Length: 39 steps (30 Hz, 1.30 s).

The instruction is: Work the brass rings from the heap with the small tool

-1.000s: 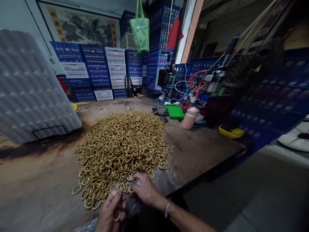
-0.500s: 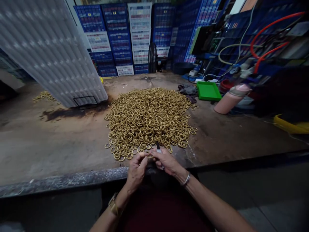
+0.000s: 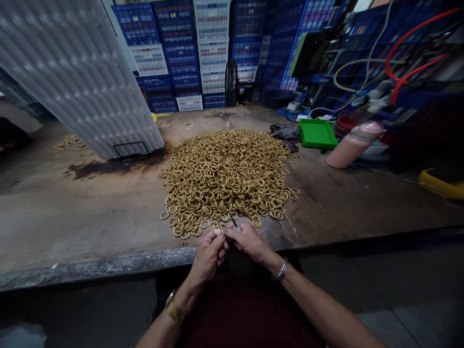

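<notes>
A wide heap of brass-coloured rings point(image 3: 228, 169) lies on the worktable point(image 3: 108, 208). At the table's front edge, just below the heap, my left hand point(image 3: 209, 252) is closed, its thumb and fingers pinched together; what they grip is mostly hidden, though a ring was visible between the hands a moment earlier. My right hand point(image 3: 248, 241) is wrapped round a small tool point(image 3: 235, 226) with a grey body and a dark tip pointing up toward the heap. The fingertips of both hands meet.
A tall stack of translucent ribbed trays point(image 3: 83, 77) leans at the left, near a few more rings point(image 3: 72, 143). On the right are a green tray point(image 3: 318, 133), a pink cylinder point(image 3: 350, 149) and red hoses. Blue and white crates point(image 3: 213, 53) stand behind.
The dark tip of the tool has tilted to the left. My left fingers have curled in more, and the ring between my hands is now hidden. The view has shifted slightly.
</notes>
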Each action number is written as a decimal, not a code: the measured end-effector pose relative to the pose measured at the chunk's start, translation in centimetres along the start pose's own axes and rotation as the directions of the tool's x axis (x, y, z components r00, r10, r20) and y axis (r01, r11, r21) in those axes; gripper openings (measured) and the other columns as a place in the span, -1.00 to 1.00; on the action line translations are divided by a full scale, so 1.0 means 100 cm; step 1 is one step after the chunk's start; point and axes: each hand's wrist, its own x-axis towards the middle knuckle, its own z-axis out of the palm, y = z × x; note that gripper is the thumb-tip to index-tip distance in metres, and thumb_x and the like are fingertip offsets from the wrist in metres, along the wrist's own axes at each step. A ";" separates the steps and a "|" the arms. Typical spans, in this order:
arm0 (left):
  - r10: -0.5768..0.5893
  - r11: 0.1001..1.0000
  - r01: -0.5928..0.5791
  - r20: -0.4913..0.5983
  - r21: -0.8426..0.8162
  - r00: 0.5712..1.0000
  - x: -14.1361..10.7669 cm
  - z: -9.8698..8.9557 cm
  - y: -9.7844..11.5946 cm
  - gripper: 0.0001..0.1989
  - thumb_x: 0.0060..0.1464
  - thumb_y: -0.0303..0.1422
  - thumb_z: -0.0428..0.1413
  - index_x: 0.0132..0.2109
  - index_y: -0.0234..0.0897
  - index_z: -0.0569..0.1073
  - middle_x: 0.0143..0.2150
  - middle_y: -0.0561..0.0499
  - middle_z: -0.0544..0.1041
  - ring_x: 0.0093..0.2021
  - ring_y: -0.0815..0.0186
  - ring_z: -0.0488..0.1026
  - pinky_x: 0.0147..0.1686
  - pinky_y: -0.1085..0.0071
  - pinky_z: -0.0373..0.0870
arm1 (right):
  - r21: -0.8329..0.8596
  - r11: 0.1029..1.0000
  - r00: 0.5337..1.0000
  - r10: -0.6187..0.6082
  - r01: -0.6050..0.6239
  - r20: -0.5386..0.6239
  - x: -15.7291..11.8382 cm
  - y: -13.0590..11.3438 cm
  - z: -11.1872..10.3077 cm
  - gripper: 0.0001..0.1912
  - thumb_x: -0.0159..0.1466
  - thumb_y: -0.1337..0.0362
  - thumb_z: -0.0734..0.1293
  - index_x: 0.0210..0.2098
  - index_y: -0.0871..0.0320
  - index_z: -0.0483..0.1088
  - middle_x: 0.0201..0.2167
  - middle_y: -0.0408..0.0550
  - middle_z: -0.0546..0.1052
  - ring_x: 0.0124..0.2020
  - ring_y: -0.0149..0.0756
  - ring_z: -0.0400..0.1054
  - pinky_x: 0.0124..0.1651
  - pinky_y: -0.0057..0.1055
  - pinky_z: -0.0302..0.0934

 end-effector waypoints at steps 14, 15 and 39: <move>0.095 0.989 -0.084 -0.095 0.118 0.991 0.000 -0.003 -0.001 -0.67 -0.01 -0.09 0.05 -0.42 -0.30 0.29 -0.66 0.20 0.15 -0.71 0.56 0.01 -0.71 0.60 -0.06 | -0.717 0.610 0.927 -0.349 0.337 0.139 -0.008 0.012 -0.004 -0.85 0.08 0.44 0.16 -0.48 0.15 0.34 -0.58 -0.16 0.38 -0.56 -0.44 0.16 -0.47 -0.51 -0.08; 0.101 0.988 -0.087 -0.101 0.129 0.990 0.001 -0.003 -0.002 -0.67 0.00 -0.09 0.04 -0.42 -0.30 0.29 -0.67 0.21 0.15 -0.71 0.56 0.01 -0.71 0.60 -0.07 | -0.729 0.595 0.926 -0.348 0.337 0.144 -0.008 0.012 -0.004 -0.85 0.08 0.44 0.16 -0.47 0.15 0.34 -0.58 -0.16 0.39 -0.55 -0.44 0.17 -0.47 -0.51 -0.09; -0.171 0.897 0.150 -0.014 -0.416 0.985 -0.008 -0.015 0.006 -0.74 -0.12 -0.26 0.19 -0.29 -0.30 0.35 -0.45 0.03 0.43 -0.55 0.46 0.32 -0.72 0.63 0.06 | -0.914 0.378 0.933 -0.251 -0.150 -0.257 0.032 -0.001 0.007 -0.83 0.22 0.22 0.17 -0.27 0.14 0.31 -0.40 0.01 0.52 -0.38 -0.25 0.40 -0.40 -0.43 -0.04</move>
